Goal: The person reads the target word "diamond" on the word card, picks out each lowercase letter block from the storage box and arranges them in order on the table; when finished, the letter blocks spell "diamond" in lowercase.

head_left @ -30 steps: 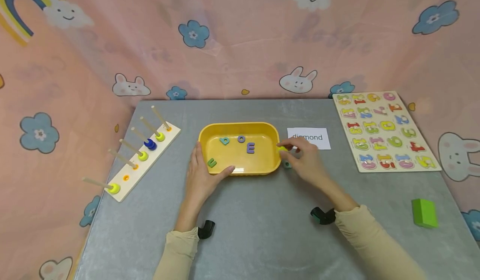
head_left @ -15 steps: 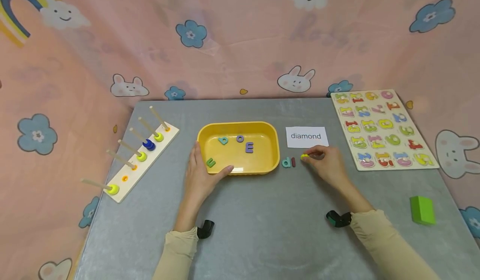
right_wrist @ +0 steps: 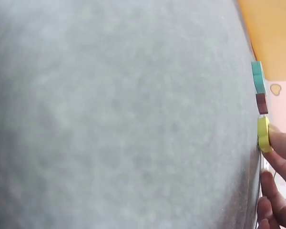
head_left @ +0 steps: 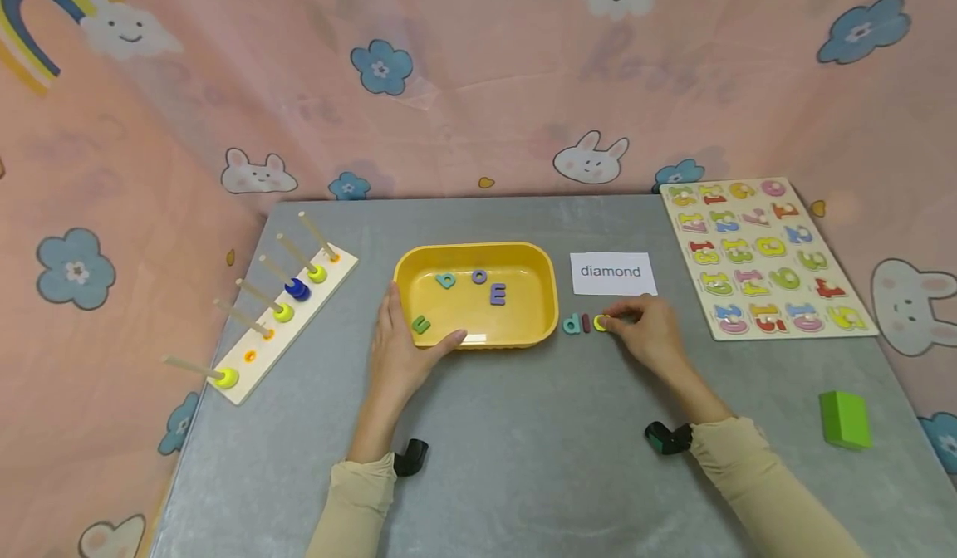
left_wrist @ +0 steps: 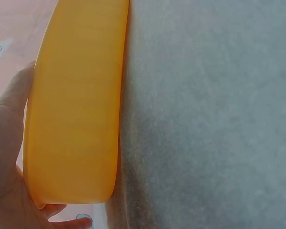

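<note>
Right fingers (right_wrist: 283,145) pinch a chunky yellow letter (right_wrist: 263,134) with rounded edges; left fingers (head_left: 385,315), outstretched, rest against the tray (head_left: 478,251).

Right of the yellow tray (head_left: 478,247), a white card (head_left: 613,285) reads "diamond". Just right of the tray lie a teal letter "d" (head_left: 577,324), a dark red stroke (head_left: 586,323), "i" or "l", and a yellow letter (head_left: 599,323), too covered to read. Inside the tray: a purple "o" (head_left: 479,271) and a purple "E" or sideways "m" (head_left: 493,295). Well right of the tray, a number board (head_left: 728,269) shows 3, 8 and 15, among others.
</note>
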`<state>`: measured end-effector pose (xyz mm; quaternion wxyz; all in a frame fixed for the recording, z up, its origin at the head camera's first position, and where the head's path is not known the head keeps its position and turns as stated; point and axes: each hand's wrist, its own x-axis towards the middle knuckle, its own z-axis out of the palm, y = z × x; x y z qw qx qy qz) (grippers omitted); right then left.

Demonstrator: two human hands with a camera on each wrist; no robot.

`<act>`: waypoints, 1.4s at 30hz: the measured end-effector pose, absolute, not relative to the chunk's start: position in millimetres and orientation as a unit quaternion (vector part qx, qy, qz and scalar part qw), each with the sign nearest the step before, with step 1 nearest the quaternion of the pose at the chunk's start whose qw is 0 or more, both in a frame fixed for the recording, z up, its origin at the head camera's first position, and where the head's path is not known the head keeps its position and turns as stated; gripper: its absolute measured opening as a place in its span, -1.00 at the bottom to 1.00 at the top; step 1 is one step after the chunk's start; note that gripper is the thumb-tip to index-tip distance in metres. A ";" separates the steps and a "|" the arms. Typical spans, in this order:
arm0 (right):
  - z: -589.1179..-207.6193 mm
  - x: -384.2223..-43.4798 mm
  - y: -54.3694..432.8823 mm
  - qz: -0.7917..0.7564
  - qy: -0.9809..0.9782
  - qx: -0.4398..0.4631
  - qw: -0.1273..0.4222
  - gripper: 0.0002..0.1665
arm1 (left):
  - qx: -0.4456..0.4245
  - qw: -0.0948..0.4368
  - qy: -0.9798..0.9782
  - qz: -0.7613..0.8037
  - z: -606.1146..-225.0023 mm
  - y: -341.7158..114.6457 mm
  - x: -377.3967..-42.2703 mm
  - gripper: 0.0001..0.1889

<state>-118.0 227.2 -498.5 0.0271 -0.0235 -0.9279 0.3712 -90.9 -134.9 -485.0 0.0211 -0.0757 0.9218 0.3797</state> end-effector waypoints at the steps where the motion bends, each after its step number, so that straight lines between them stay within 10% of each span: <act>1: -499.0 -118.0 227.0 0.368 -0.929 -0.024 0.031 -0.83 | -0.076 0.022 0.921 0.381 -484.8 -135.0 -90.9 0.45; 19: -460.6 -114.9 173.2 0.357 -0.927 0.032 0.111 -0.75 | -0.074 0.016 0.922 0.379 -485.8 -135.3 -91.2 0.44; 42: -460.7 -145.8 69.9 0.336 -0.918 0.196 -0.077 -0.22 | -0.073 0.017 0.924 0.376 -484.5 -135.2 -91.1 0.44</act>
